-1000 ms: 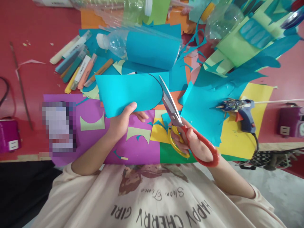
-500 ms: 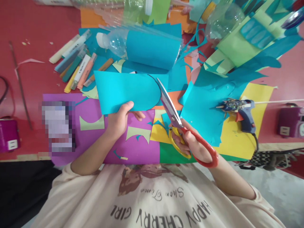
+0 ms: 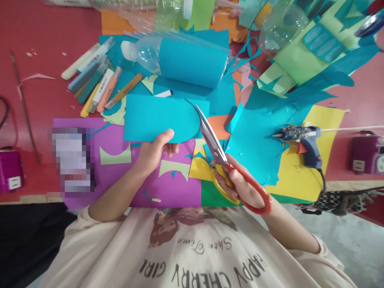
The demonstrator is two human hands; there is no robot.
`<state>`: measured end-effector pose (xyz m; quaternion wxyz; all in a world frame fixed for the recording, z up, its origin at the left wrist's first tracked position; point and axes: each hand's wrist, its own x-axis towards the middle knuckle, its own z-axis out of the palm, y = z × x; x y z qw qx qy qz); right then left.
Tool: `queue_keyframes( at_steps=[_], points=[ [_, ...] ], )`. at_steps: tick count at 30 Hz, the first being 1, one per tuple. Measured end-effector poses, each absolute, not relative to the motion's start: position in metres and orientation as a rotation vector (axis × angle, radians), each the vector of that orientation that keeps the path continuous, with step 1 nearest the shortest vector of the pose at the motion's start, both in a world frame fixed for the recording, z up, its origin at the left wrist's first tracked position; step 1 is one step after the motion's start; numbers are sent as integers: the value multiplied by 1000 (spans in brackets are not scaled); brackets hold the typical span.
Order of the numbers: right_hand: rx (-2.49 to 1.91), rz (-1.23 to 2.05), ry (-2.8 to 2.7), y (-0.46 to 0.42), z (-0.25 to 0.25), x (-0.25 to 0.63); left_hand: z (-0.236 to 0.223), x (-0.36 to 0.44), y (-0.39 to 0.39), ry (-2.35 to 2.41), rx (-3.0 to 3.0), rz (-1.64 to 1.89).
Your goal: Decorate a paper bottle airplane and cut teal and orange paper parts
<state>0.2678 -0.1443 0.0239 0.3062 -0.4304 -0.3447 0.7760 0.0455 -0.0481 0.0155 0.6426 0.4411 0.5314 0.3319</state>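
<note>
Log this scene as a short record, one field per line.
Left hand: holds a blue paper piece, thumb on top; that is the left hand
Right hand: the right hand grips scissors with red and yellow handles
Paper marking: a dark curved line near the right end
Blades: at that end, pointing away from the person; whether they are cutting is unclear
Beyond the paper: plastic bottle lying on its side, blue paper around it
Left side: bunch of markers
Right side: glue gun on yellow paper

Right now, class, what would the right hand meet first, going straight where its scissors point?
Probably the blue sheet in the left hand; the scissors overlap it here, though depth is unclear.
</note>
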Motion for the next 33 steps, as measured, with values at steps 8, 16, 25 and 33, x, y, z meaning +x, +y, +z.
queue_keyframes(
  at_steps=[8, 16, 25, 33],
  points=[
    [-1072, 2081, -923, -149, 22, 269, 17, 44, -50, 1280, 1129, 526],
    [-1037, 2126, -971, -147, 24, 273, 17, 44, -54, 1381, 1086, 498],
    [-1048, 2114, -1072, -143, 27, 276, 31, 52, -57, 1312, 1026, 457],
    [-1116, 2104, -968, -148, 17, 270, 32, 49, -57, 1376, 1048, 390]
  ],
)
